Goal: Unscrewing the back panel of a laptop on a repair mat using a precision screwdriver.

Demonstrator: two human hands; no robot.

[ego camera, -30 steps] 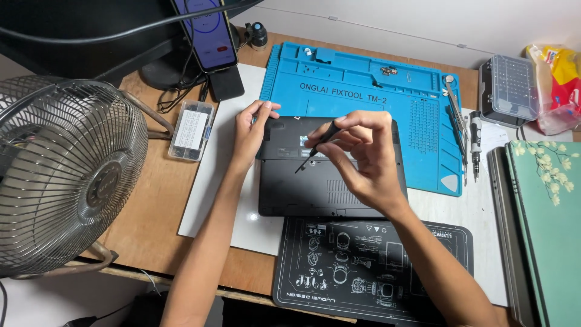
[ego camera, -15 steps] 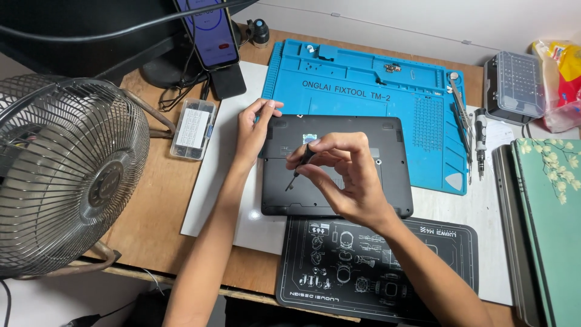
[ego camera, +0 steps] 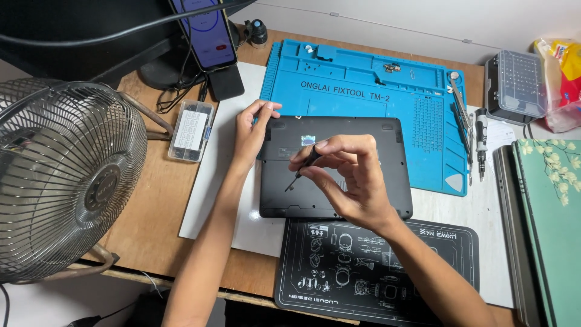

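A black plastic laptop [ego camera: 363, 181] lies upside down in the middle of the wooden desk [ego camera: 151, 212], its far half on a blue silicone repair mat [ego camera: 375, 85] and its near half on a white sheet [ego camera: 224, 181]. The right hand [ego camera: 351, 178] hovers over the laptop's underside, its fingers [ego camera: 330, 145] pinched narrowly around a slim black screwdriver [ego camera: 301, 171] whose tip slants down to the left and meets the casing near the left-centre of the panel. The left hand [ego camera: 251, 130] rests at the laptop's far-left corner, fingers curled loosely against the edge, holding nothing else.

Just in front of the laptop lies a black work mat with white diagrams [ego camera: 375, 272]. To the left stand a grey metal desk fan [ego camera: 60, 181] and a small clear plastic parts box [ego camera: 192, 130]; behind them a smartphone [ego camera: 203, 30] leans upright on a stand. At the right are a clear bit case [ego camera: 517, 85], a second screwdriver [ego camera: 481, 142] and a green floral notebook [ego camera: 554, 224].
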